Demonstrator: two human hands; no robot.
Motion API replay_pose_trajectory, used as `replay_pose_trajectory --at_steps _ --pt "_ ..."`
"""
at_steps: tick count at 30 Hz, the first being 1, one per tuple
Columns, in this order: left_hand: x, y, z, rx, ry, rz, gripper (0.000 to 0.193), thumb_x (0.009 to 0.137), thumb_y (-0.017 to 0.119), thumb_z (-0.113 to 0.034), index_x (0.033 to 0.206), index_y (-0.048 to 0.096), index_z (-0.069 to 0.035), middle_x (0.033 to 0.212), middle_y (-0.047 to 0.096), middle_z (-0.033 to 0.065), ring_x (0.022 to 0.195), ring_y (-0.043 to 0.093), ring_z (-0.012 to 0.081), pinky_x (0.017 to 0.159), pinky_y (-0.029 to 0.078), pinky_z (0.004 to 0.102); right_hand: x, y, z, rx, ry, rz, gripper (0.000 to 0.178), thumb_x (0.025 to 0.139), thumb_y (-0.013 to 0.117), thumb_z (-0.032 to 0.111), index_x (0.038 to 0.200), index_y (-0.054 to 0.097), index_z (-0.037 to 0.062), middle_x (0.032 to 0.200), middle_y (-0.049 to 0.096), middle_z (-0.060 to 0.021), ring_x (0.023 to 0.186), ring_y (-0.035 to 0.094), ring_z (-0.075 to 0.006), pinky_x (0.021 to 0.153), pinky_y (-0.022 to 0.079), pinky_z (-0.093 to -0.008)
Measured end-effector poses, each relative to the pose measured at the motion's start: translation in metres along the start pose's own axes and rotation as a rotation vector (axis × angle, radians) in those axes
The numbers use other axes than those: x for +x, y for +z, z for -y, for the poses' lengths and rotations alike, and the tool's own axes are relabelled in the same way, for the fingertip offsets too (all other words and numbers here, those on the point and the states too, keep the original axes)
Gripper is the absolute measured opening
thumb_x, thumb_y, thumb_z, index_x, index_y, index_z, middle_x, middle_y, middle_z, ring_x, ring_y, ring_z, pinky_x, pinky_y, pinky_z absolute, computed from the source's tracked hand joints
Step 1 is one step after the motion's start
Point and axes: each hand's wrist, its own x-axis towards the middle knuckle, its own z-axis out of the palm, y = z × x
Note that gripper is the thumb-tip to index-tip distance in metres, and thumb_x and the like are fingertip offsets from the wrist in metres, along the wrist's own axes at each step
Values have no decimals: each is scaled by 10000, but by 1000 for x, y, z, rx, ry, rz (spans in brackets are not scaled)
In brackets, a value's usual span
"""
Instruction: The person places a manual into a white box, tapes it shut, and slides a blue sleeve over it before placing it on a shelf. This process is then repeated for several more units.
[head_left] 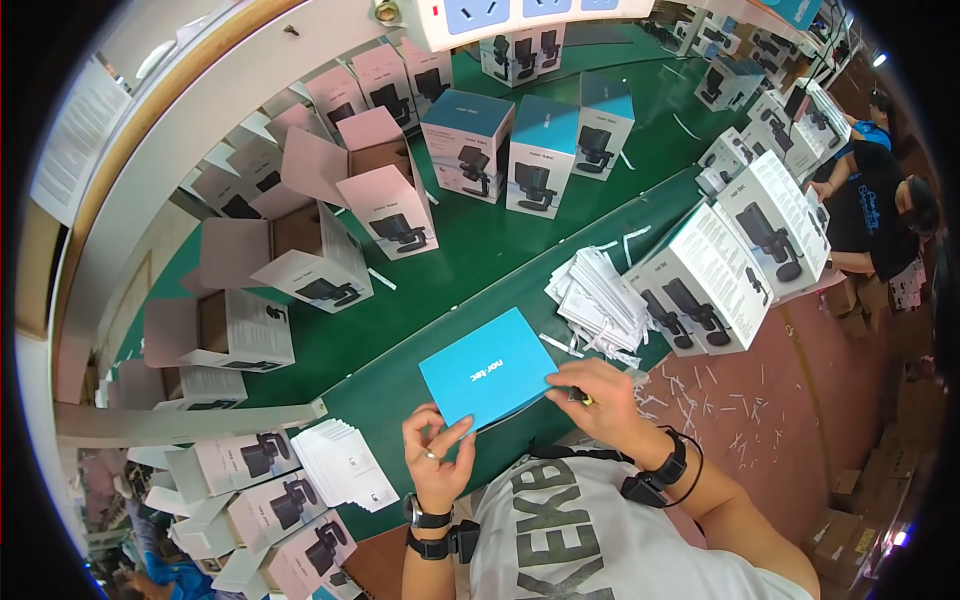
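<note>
A carton with a bright blue top (485, 375) is on the green bench in front of me. My left hand (438, 455), with a ring on one finger, has its thumb and fingertips on the carton's near left corner. At the near right corner, the fingers of my right hand (600, 400) touch the carton's edge. Tucked in that hand is a small black and yellow tool (580, 396), mostly hidden by the fingers. The carton's near side is largely out of sight.
Open printed cartons (315, 265) line the bench's left, near closed blue-topped cartons (545, 135). Loose white leaflets (590, 305) lie beyond my right hand; a white paper stack (345, 465) lies left. Tall cartons (700, 280) stand right. Paper strips (710, 405) litter the floor. Co-workers (865, 210) are far right.
</note>
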Motion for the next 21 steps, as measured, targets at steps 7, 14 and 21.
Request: replay_pose_trajectory --at_steps 7,14,21 --pt "-5 -2 8 -37 47 8 418 763 787 138 1108 800 -97 1175 488 124 1171 595 336 935 635 414 -8 8 -11 47 -83 -75 290 749 875 -23 1009 776 59 989 662 -75 690 670 -158 573 540 -266" --pt "-13 -16 16 142 148 160 456 727 862 26 1140 807 -159 1137 521 128 1225 550 388 1031 539 529 -26 7 -25 80 -81 -26 289 767 865 -18 1033 796 74 1044 672 -80 666 617 -137 564 503 -254" --pt "21 -4 -43 619 199 241 562 825 832 -235 1364 685 -180 1326 542 175 1349 469 461 1128 415 594 -25 13 -28 -50 -201 46 360 751 825 -2 1098 791 84 1227 712 -102 654 646 -141 536 502 -271"
